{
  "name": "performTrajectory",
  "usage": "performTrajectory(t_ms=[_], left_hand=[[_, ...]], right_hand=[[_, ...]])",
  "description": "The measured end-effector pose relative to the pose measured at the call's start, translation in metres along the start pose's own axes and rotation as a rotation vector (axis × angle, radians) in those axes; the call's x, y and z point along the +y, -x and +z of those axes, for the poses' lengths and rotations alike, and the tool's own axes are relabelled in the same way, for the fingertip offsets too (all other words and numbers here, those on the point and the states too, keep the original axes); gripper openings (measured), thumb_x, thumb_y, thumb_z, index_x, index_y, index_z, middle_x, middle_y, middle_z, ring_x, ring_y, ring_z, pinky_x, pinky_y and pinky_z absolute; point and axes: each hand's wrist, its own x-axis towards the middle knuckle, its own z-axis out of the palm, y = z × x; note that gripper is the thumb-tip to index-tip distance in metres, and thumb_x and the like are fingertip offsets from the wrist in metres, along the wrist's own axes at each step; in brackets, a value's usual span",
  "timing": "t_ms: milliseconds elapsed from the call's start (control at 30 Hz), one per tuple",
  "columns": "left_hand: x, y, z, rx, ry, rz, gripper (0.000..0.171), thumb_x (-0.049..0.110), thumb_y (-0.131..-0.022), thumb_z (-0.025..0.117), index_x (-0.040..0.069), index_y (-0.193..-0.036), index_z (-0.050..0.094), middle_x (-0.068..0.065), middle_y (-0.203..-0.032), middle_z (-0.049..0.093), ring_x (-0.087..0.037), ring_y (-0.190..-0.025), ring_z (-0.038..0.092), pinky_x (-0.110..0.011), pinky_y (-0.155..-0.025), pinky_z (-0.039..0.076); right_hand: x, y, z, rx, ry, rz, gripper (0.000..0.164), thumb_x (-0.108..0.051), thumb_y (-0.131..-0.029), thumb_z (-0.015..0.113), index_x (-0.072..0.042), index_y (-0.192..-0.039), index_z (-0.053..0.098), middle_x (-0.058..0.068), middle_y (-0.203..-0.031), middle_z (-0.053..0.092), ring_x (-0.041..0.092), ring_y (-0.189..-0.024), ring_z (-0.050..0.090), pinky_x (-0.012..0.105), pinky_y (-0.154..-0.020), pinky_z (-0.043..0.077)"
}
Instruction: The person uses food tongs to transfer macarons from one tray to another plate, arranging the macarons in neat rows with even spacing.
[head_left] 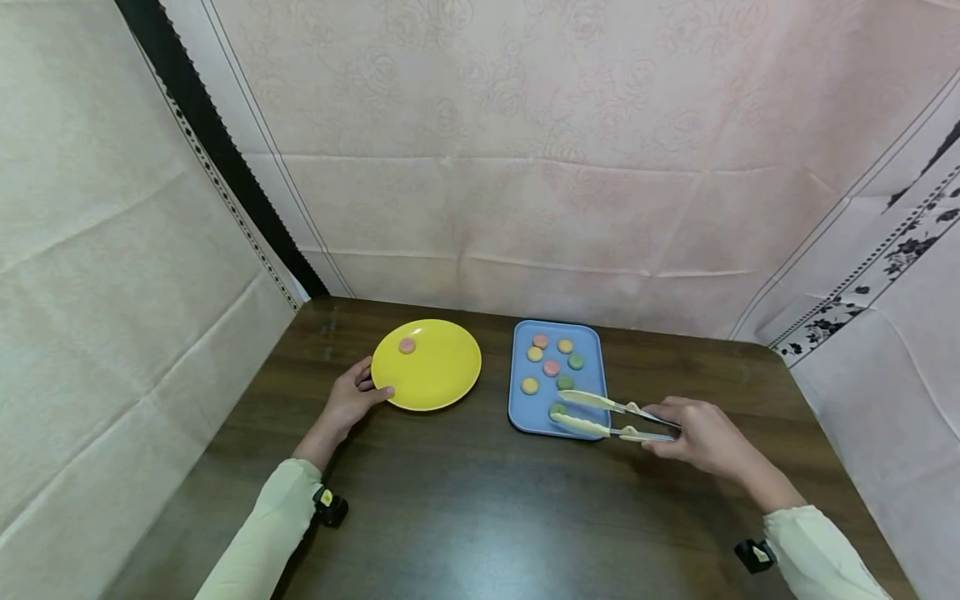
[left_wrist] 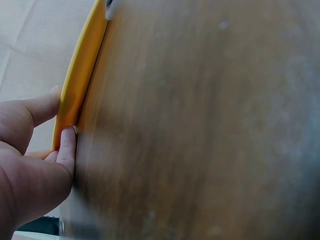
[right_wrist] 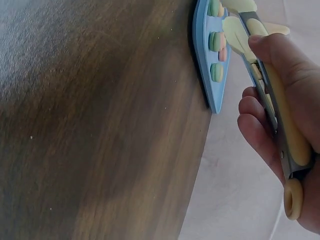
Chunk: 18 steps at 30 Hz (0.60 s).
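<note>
My left hand (head_left: 351, 397) pinches the near-left rim of a yellow plate (head_left: 437, 375), thumb over the edge and fingers at its outer side. One pink macaron (head_left: 407, 346) lies on the plate. My right hand (head_left: 701, 433) grips cream-and-metal tongs (right_wrist: 280, 100) by their arms. The spread tong tips reach over a blue tray (head_left: 534, 419). A green macaron (head_left: 557, 411) at the tray's front sits by the lower tip; whether they touch I cannot tell. Another green macaron (head_left: 566, 382) lies just beyond the upper tip. Several pink, yellow and green macarons occupy the tray's back.
Plate and tray stand side by side on a dark brown wooden table (head_left: 450, 500), with bare wood between them and in front. Pale patterned cloth (head_left: 525, 208) hangs behind the table's back edge and along both sides.
</note>
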Motion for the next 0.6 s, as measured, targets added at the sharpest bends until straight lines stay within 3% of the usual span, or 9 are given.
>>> performTrajectory(t_ms=[600], left_hand=[[-0.0017,-0.0004,0.0011,-0.002,0.016,0.008,0.086,0.012,-0.095,0.075,0.003,-0.162,0.022,-0.023,-0.157,0.039,-0.038,-0.137,0.048,-0.021,-0.090,0.054]], right_hand=[[-0.0018,-0.0054,-0.0028,-0.059,0.023,-0.021,0.047,-0.030,-0.083,0.086,-0.002,-0.119,0.075,0.002,-0.100,0.072,0.002,-0.068,0.050,0.026,-0.060,0.044]])
